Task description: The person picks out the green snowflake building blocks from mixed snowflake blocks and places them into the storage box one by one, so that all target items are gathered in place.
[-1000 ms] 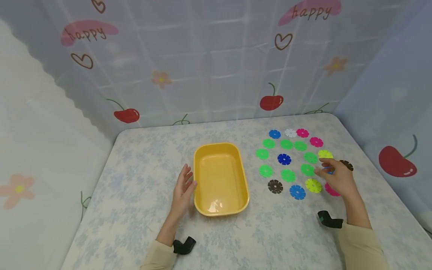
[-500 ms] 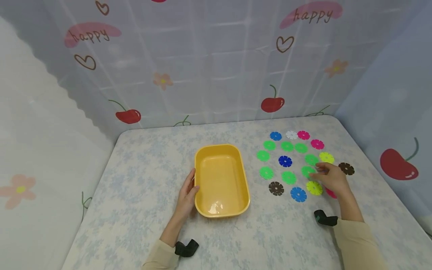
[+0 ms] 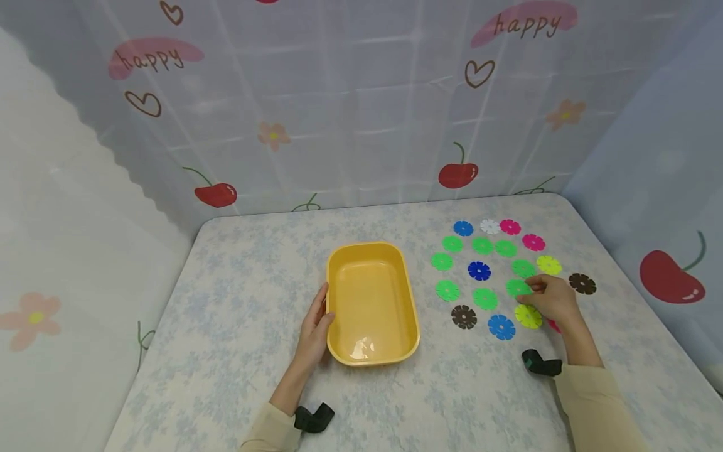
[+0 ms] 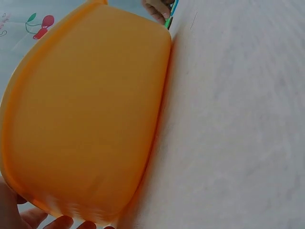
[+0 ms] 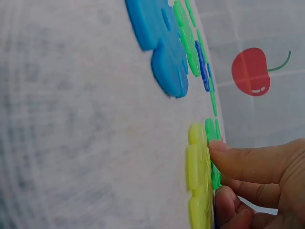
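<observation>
Left hand (image 3: 312, 329) clamped on the near-left side of the yellow tray (image 3: 369, 289), which sits mid-tabletop (image 3: 248, 282). Right hand (image 3: 553, 300) is down at a green disc (image 3: 516, 288), thumb at its edge, fingers curled; can't tell if it's pinched. Yellow disc (image 3: 528, 316) lies just nearer the person, other coloured discs (image 3: 479, 270) spread flat around, right of the tray.

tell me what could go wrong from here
The person's right hand is so close to a green flower-shaped plastic disc and a yellow flower-shaped plastic disc that picking one might nudge the other. The green disc looks thin and flat against the pale patterned tablecloth, so a pinch could slip. The left hand is on only the left side of the yellow rectangular plastic tray, so a push might slide it.
</observation>
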`<state>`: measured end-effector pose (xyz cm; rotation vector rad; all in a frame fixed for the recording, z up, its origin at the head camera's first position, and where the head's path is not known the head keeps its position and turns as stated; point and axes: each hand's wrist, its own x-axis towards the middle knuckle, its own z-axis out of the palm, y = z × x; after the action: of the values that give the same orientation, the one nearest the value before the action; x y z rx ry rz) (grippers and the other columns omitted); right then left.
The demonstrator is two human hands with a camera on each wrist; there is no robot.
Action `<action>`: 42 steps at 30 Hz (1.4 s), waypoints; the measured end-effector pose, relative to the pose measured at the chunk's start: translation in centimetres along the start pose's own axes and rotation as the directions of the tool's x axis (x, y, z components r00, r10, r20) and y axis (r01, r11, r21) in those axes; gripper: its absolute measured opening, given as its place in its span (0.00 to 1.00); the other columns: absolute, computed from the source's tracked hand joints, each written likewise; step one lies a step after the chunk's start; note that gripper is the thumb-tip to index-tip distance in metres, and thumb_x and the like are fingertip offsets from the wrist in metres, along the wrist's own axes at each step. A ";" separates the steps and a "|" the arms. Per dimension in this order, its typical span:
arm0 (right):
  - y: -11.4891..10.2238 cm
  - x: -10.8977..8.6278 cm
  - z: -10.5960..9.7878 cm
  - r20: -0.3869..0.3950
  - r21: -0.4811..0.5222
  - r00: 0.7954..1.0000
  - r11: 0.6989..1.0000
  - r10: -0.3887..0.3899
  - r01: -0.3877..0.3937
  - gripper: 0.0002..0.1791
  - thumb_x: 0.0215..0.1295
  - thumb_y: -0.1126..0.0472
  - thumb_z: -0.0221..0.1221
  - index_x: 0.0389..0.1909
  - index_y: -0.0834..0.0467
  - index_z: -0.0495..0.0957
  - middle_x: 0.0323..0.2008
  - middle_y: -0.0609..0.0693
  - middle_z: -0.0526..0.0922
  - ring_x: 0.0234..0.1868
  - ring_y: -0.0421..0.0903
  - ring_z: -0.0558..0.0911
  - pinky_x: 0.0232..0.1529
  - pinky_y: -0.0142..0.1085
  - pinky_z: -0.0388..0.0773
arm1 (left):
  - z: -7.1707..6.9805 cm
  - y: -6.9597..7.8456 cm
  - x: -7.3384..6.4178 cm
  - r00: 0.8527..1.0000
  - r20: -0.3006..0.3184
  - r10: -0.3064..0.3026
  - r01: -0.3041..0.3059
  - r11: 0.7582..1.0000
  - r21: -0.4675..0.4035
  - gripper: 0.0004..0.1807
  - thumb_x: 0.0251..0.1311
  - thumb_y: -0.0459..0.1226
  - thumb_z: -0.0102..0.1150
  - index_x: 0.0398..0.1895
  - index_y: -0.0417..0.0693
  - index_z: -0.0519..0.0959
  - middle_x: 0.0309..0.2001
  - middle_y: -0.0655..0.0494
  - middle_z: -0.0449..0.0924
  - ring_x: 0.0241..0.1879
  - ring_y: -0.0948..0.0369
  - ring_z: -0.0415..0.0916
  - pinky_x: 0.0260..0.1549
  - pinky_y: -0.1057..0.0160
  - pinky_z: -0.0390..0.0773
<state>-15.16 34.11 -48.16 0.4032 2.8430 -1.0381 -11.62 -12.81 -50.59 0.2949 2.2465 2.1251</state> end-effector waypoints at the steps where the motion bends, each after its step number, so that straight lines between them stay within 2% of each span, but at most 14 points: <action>1: 0.0 0.0 0.0 0.003 0.001 1.000 1.000 0.000 0.000 0.28 0.58 0.61 0.67 0.54 0.75 0.73 0.47 0.70 0.75 0.42 0.58 0.74 0.31 0.32 0.73 | 0.0 0.0 0.0 1.000 0.000 0.004 -0.004 1.000 0.002 0.32 0.74 0.30 0.39 0.79 0.50 0.48 0.79 0.51 0.42 0.78 0.51 0.41 0.65 0.79 0.54; 5: 0.0 0.1 0.1 0.001 -0.003 1.000 1.000 0.000 0.000 0.27 0.58 0.62 0.66 0.53 0.75 0.71 0.46 0.70 0.74 0.42 0.59 0.73 0.31 0.32 0.72 | 0.0 0.1 0.0 1.000 0.000 0.010 -0.010 1.000 0.009 0.32 0.74 0.30 0.39 0.79 0.50 0.48 0.79 0.51 0.42 0.78 0.52 0.41 0.64 0.81 0.54; 9: -0.1 0.0 0.1 -0.019 0.000 1.000 1.000 -0.006 0.006 0.25 0.59 0.64 0.65 0.52 0.73 0.70 0.43 0.67 0.74 0.40 0.58 0.73 0.30 0.33 0.72 | 0.0 0.1 -0.1 1.000 0.000 0.004 -0.004 1.000 0.016 0.32 0.74 0.30 0.39 0.79 0.50 0.48 0.79 0.51 0.42 0.78 0.52 0.42 0.65 0.79 0.55; 15: -0.5 -0.2 0.0 -0.072 -0.008 0.997 1.000 -0.010 0.010 0.17 0.61 0.66 0.62 0.49 0.69 0.73 0.38 0.64 0.76 0.36 0.56 0.75 0.28 0.36 0.70 | 0.0 -0.1 0.0 1.000 -0.007 0.006 -0.006 0.999 0.041 0.32 0.74 0.30 0.39 0.79 0.51 0.49 0.79 0.52 0.43 0.78 0.52 0.41 0.67 0.78 0.52; 20: -0.5 -0.5 -0.5 -0.072 0.007 0.997 1.000 -0.018 0.018 0.16 0.63 0.66 0.59 0.50 0.68 0.74 0.38 0.64 0.78 0.35 0.54 0.76 0.28 0.35 0.70 | 0.0 -0.2 0.0 1.000 -0.013 0.012 -0.011 0.998 0.057 0.32 0.75 0.30 0.39 0.79 0.51 0.49 0.79 0.51 0.44 0.78 0.52 0.42 0.66 0.80 0.52; 24: -0.7 -0.7 -1.1 -0.054 0.050 0.998 0.998 -0.036 0.039 0.17 0.66 0.65 0.57 0.53 0.70 0.74 0.37 0.62 0.79 0.30 0.47 0.77 0.25 0.33 0.75 | 0.0 -0.1 0.0 1.000 -0.014 0.006 -0.005 0.997 0.076 0.31 0.75 0.32 0.39 0.79 0.53 0.49 0.79 0.52 0.44 0.78 0.52 0.43 0.70 0.70 0.52; 26: -0.9 -0.8 -1.4 -0.051 0.081 0.998 0.996 -0.044 0.048 0.18 0.68 0.64 0.57 0.54 0.70 0.73 0.37 0.63 0.80 0.28 0.47 0.79 0.26 0.33 0.78 | 0.0 0.0 -0.1 1.000 -0.017 0.001 0.001 0.996 0.085 0.31 0.75 0.32 0.39 0.79 0.53 0.48 0.79 0.52 0.44 0.77 0.53 0.44 0.71 0.64 0.52; 28: -1.2 -0.7 -1.5 -0.047 0.116 0.998 0.992 -0.046 0.051 0.19 0.69 0.62 0.57 0.55 0.70 0.72 0.38 0.63 0.80 0.30 0.47 0.82 0.27 0.34 0.80 | 0.1 0.0 -0.1 1.000 -0.018 -0.002 0.004 0.996 0.091 0.31 0.75 0.33 0.39 0.79 0.54 0.48 0.79 0.53 0.44 0.77 0.53 0.44 0.70 0.61 0.53; 30: -1.1 -0.3 -1.5 -0.048 0.147 0.998 0.988 -0.041 0.048 0.20 0.68 0.60 0.58 0.55 0.69 0.73 0.39 0.62 0.80 0.31 0.46 0.84 0.28 0.34 0.81 | 0.1 -0.1 -0.1 1.000 -0.021 -0.003 0.005 0.995 0.099 0.31 0.75 0.33 0.39 0.79 0.54 0.49 0.79 0.53 0.44 0.77 0.53 0.45 0.70 0.65 0.54; 35: -0.5 1.7 -0.3 -0.068 0.235 0.995 0.968 -0.073 0.087 0.20 0.64 0.54 0.64 0.51 0.61 0.76 0.33 0.51 0.81 0.29 0.38 0.84 0.22 0.32 0.79 | 0.1 0.0 0.0 1.000 -0.021 0.000 0.002 0.994 0.108 0.31 0.76 0.33 0.40 0.79 0.53 0.49 0.79 0.53 0.45 0.78 0.54 0.43 0.65 0.81 0.53; 36: -0.8 2.0 0.1 -0.079 0.258 0.994 0.962 -0.073 0.091 0.18 0.63 0.54 0.65 0.50 0.59 0.77 0.32 0.49 0.81 0.28 0.36 0.84 0.20 0.32 0.78 | 0.1 0.0 -0.1 1.000 -0.021 0.001 0.002 0.994 0.109 0.31 0.76 0.33 0.40 0.79 0.53 0.49 0.79 0.53 0.45 0.78 0.54 0.43 0.64 0.82 0.52; 38: -2.4 1.7 0.5 -0.074 0.296 0.994 0.950 -0.082 0.101 0.18 0.64 0.55 0.64 0.50 0.59 0.78 0.32 0.49 0.81 0.30 0.39 0.85 0.22 0.33 0.79 | 0.0 0.0 -0.1 1.000 -0.020 0.001 0.001 0.994 0.110 0.31 0.76 0.33 0.39 0.79 0.52 0.49 0.79 0.53 0.44 0.78 0.54 0.42 0.63 0.84 0.52; 41: -6.2 0.5 0.5 -0.039 0.323 0.993 0.939 -0.114 0.121 0.19 0.66 0.58 0.62 0.53 0.64 0.76 0.35 0.53 0.79 0.33 0.45 0.85 0.28 0.34 0.82 | 0.0 0.1 0.0 1.000 -0.022 -0.001 0.004 0.993 0.117 0.31 0.76 0.33 0.39 0.79 0.52 0.49 0.79 0.52 0.45 0.78 0.54 0.42 0.64 0.83 0.52; 42: -7.4 0.1 0.6 -0.042 0.319 0.990 0.938 -0.132 0.138 0.18 0.66 0.59 0.62 0.53 0.65 0.76 0.35 0.53 0.79 0.33 0.43 0.86 0.28 0.33 0.82 | 0.0 0.1 0.0 1.000 -0.023 -0.003 0.006 0.993 0.119 0.31 0.76 0.33 0.39 0.79 0.53 0.49 0.79 0.52 0.45 0.78 0.54 0.43 0.64 0.82 0.53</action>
<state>-17.29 28.28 -44.07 0.2421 2.7513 -1.5415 -11.59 -12.81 -50.46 0.2710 2.3887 2.0063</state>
